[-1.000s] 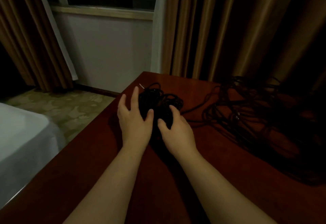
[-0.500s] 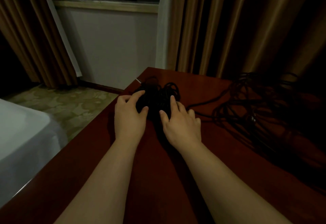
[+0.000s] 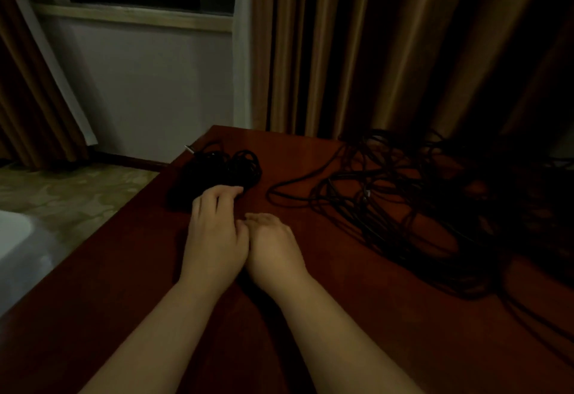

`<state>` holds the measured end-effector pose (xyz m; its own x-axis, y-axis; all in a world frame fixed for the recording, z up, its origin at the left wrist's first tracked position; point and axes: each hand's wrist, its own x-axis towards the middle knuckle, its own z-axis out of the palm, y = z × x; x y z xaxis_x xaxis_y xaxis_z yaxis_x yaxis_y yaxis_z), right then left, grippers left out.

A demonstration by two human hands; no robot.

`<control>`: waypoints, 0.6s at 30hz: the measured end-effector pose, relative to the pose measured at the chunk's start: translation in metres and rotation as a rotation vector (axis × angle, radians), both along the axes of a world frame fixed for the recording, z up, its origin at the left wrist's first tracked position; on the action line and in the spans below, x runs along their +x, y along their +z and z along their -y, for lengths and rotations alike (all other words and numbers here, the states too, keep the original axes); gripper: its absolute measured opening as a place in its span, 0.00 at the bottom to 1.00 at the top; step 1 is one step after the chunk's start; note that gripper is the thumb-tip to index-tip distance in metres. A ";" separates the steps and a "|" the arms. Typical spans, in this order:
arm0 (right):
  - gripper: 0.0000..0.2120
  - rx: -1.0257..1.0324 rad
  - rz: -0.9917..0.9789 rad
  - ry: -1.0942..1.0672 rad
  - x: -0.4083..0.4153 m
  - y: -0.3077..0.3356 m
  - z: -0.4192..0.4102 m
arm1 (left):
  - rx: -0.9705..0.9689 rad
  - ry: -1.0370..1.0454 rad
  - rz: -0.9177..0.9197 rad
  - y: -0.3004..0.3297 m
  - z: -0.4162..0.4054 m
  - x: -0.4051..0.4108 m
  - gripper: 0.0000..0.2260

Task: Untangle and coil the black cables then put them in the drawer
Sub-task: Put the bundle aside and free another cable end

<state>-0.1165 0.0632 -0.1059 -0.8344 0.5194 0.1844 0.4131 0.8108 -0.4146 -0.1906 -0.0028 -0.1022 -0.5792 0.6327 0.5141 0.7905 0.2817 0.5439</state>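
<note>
The coiled cable bundle (image 3: 222, 170) lies at the desk (image 3: 310, 269) edge, centre-left of the frame, under the left hand (image 3: 214, 238)'s relaxed fingertips, the right hand (image 3: 273, 244) loose and empty, so a push may drop it.

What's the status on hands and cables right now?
Left hand fingertips on coiled bundle, no grip. Right hand empty, beside left. Tangled cables loose on table. No drawer in view.

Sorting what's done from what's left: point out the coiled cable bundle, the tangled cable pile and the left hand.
coiled cable bundle (image 3: 222, 168): head view, middle of the coils.
tangled cable pile (image 3: 400, 204): head view, dense strands near its middle.
left hand (image 3: 214, 232): head view, back of the hand.
</note>
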 end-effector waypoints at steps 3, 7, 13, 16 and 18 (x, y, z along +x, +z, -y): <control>0.18 -0.062 -0.054 0.013 0.035 0.004 0.012 | -0.154 -0.120 0.088 -0.004 0.005 0.016 0.23; 0.18 -0.065 -0.093 -0.004 0.086 0.004 0.027 | -0.499 -0.137 -0.014 -0.014 0.006 0.029 0.22; 0.12 0.224 -0.290 -0.397 0.153 0.003 0.036 | -0.514 0.005 -0.041 -0.013 0.013 0.092 0.23; 0.30 0.235 -0.171 -0.579 0.182 0.011 0.022 | -0.415 -0.107 -0.031 -0.004 0.007 0.134 0.28; 0.35 0.095 0.025 -0.604 0.201 0.014 0.003 | -0.388 -0.175 -0.101 0.000 -0.001 0.160 0.29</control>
<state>0.0847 0.0601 -0.0921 -0.4023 0.8844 0.2368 0.8202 0.4630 -0.3360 -0.0304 -0.0019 -0.1021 -0.4046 0.8746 0.2673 0.8885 0.3068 0.3411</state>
